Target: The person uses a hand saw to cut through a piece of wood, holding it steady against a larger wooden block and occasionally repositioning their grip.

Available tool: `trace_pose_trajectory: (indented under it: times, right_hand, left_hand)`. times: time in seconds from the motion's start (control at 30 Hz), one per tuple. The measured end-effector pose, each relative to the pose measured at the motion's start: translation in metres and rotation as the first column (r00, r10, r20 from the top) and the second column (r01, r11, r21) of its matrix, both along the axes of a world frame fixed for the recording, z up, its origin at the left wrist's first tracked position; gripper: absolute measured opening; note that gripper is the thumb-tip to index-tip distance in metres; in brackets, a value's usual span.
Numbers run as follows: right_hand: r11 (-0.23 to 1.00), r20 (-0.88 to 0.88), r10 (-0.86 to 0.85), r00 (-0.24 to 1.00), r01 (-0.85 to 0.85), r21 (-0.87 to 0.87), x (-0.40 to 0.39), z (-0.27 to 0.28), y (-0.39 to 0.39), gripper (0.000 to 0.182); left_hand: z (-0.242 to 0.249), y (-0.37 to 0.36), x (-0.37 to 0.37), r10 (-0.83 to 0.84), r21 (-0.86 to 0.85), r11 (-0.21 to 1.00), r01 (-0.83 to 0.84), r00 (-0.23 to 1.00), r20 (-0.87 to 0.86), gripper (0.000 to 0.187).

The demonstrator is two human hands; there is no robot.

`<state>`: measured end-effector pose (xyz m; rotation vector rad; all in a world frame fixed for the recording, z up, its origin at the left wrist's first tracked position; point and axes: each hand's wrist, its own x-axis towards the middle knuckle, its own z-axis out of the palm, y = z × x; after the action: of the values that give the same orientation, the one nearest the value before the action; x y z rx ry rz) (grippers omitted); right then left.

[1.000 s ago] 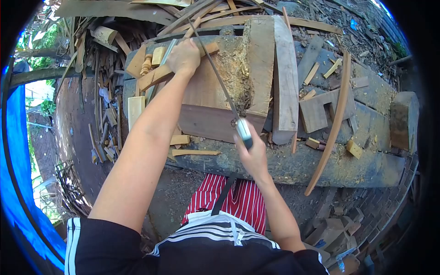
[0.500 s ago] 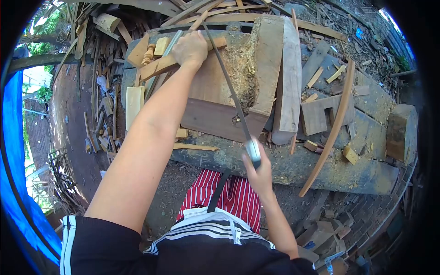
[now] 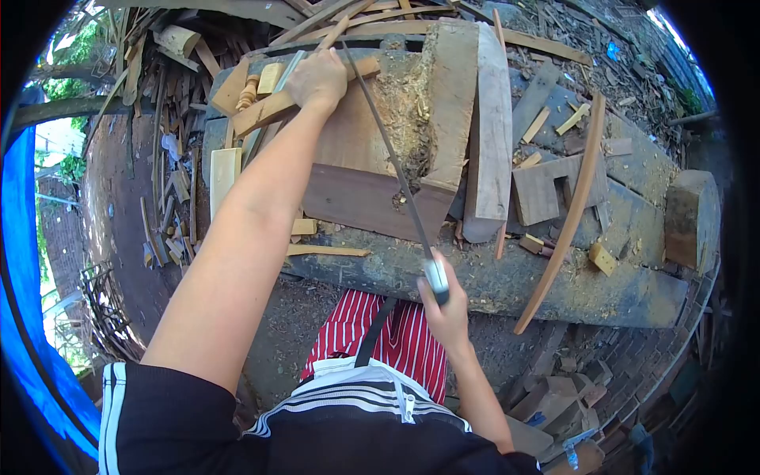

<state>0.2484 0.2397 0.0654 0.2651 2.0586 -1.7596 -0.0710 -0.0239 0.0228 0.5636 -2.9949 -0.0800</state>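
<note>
My right hand (image 3: 449,317) grips the handle of a handsaw (image 3: 388,146) low over the bench's near edge. Seen almost edge-on, its long thin blade slants away up and left, its far end close beside my left hand (image 3: 319,79). That left hand is closed over a narrow wood strip (image 3: 336,32), whose end sticks out past the knuckles. Under the hand a wooden crossbar (image 3: 265,113) lies over a large wood block (image 3: 360,198). The left fingertips are mostly hidden. Sawdust and chips (image 3: 408,107) cover the block's right part.
A thick grey beam (image 3: 491,134) lies right of the block. Farther right are a notched board (image 3: 537,194), a long curved strip (image 3: 582,190) and a stump-like block (image 3: 691,222). A turned wooden piece (image 3: 248,93) sits left of my hand. Scrap wood is piled behind the bench.
The saw has been drawn back toward me, its handle now nearer my body. My left hand keeps its place on the wood; the whole view has shifted slightly.
</note>
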Motion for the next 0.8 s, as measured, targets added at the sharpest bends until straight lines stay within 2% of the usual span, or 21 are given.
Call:
trace_pose_trajectory:
  times: [0.17,0.27,0.4,0.43,0.6,0.67,0.7,0.73,0.8]
  right_hand:
    - [0.995,0.012,0.003,1.0,-0.004,0.099,-0.001,0.013,0.003,0.051]
    - [0.997,0.005,-0.016,1.0,0.016,0.079,-0.001,0.013,0.001,0.05]
    - [0.995,0.063,0.058,0.996,-0.063,0.082,-0.017,0.056,0.02,0.05]
    - [0.992,-0.006,0.069,0.998,-0.068,0.107,-0.02,0.057,0.023,0.05]
    - [0.996,-0.056,0.064,0.996,-0.06,0.062,-0.065,0.02,-0.018,0.05]
    - [0.997,-0.012,0.058,0.998,-0.057,0.047,-0.071,0.02,-0.018,0.05]
    - [0.997,0.054,0.061,0.997,-0.064,0.043,-0.068,0.022,-0.013,0.05]
    - [0.998,-0.062,0.054,0.997,-0.052,0.041,-0.059,0.025,-0.011,0.049]
    - [0.998,-0.057,0.04,0.998,-0.038,0.043,-0.028,0.034,0.007,0.049]
  left_hand:
    - [-0.005,0.0,-0.005,0.015,-0.008,1.0,-0.014,1.0,0.017,0.044]
    - [-0.01,-0.004,-0.006,-0.009,-0.016,1.0,0.009,1.0,-0.004,0.043]
    - [0.0,0.0,0.001,-0.052,-0.018,0.998,0.052,0.999,0.008,0.043]
    - [0.0,0.001,0.0,-0.056,-0.021,0.998,0.056,0.998,0.008,0.043]
    - [-0.006,-0.005,-0.001,-0.087,-0.031,0.996,0.087,0.996,-0.005,0.044]
    - [-0.005,-0.004,-0.009,-0.051,-0.034,0.998,0.051,0.999,-0.006,0.044]
    - [-0.008,-0.004,-0.004,-0.006,-0.025,1.0,0.006,1.0,0.013,0.044]
    - [-0.007,-0.004,-0.003,-0.003,-0.028,1.0,0.004,1.0,0.023,0.044]
    - [-0.002,-0.002,-0.01,-0.001,-0.023,1.0,0.001,1.0,0.015,0.044]
